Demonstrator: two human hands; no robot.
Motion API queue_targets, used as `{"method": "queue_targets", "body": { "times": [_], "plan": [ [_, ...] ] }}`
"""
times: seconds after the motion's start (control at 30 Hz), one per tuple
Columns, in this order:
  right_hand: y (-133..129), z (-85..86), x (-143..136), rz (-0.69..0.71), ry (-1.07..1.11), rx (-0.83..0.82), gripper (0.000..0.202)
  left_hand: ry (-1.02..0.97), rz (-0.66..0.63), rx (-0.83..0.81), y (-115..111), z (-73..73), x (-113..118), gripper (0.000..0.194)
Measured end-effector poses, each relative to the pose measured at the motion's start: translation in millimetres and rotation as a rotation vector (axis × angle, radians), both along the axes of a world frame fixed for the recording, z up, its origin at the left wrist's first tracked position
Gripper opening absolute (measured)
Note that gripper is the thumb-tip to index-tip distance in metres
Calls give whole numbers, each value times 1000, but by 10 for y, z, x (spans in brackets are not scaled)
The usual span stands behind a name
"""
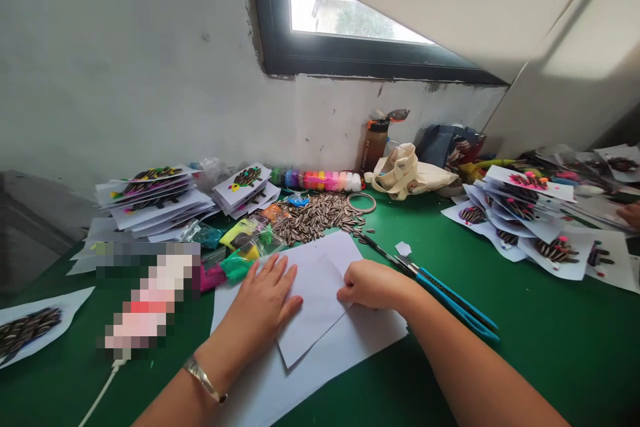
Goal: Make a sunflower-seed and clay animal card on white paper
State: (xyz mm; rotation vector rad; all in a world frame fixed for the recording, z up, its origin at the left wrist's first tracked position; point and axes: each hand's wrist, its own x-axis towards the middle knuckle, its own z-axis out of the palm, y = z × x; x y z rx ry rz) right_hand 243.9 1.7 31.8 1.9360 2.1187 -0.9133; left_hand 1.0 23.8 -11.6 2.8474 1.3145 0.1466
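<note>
A small white sheet of paper (313,313) lies at an angle on top of larger white sheets (345,367) in front of me. My left hand (270,293) is flat, fingers spread, pressing down the small sheet's left side. At its right edge, my right hand (367,285) is closed, thumb and curled fingers pinching the paper; the fingertips are partly hidden. Just right of that hand are blue-handled scissors (455,300) and a dark pen (383,250). A paper scrap (403,249) lies behind them.
Beyond the sheets are striped sunflower seeds (320,213), a tape roll (361,203) and bagged coloured clay (245,237). Stacks of decorated cards stand left (155,200) and right (525,213). A brown bottle (375,143) and cloth bag (410,173) line the wall. A pixelated device with a cable (150,307) lies left.
</note>
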Motion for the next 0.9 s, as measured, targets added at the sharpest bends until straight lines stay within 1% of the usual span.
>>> {"method": "queue_targets", "body": {
  "times": [0.03,0.1,0.13,0.2,0.27,0.33,0.4,0.47,0.5,0.53,0.57,0.6,0.67,0.73,0.77,0.8,0.83,0.9],
  "plan": [
    [-2,-7,0,3,-7,6,27,-27,-6,62,-20,-10,19,48],
    [0,-31,-12,5,-16,21,28,-61,-100,124,-91,-44,83,46],
    [2,-43,-24,4,-20,31,28,-56,-170,111,-133,-66,120,50],
    [2,-47,-50,-3,-27,54,28,-12,-288,26,-206,-109,183,59],
    [-15,-5,-54,-15,-34,81,30,21,-318,-43,-240,-143,212,61],
    [-69,82,8,-43,-48,127,31,24,-310,-71,-235,-161,206,60],
    [-182,174,162,-95,-67,207,32,12,-311,-86,-208,-159,180,57],
    [-365,194,399,-171,-75,320,34,0,-318,-104,-183,-142,149,53],
    [-476,156,532,-254,-66,449,34,-6,-317,-109,-175,-133,136,52],
    [-593,82,664,-359,-88,567,34,-13,-308,-107,-172,-124,125,50],
    [-707,-26,786,-438,-135,645,37,-23,-294,-93,-172,-117,119,48],
    [-813,-159,894,-476,-204,694,40,-36,-277,-71,-176,-112,117,47],
    [-976,-448,1049,-461,-329,755,42,-58,-253,-25,-192,-106,127,45],
    [-1062,-677,1123,-420,-394,801,36,-58,-250,-22,-214,-97,150,46],
    [-1080,-745,1136,-409,-403,818,33,-46,-251,-41,-225,-89,163,48],
    [-1085,-776,1136,-405,-391,849,32,-29,-247,-67,-237,-77,175,49],
    [-1079,-775,1126,-398,-360,888,32,-12,-242,-96,-247,-64,185,50],
    [-1051,-702,1078,-350,-262,972,34,15,-230,-137,-263,-36,197,50]
  ]
}}
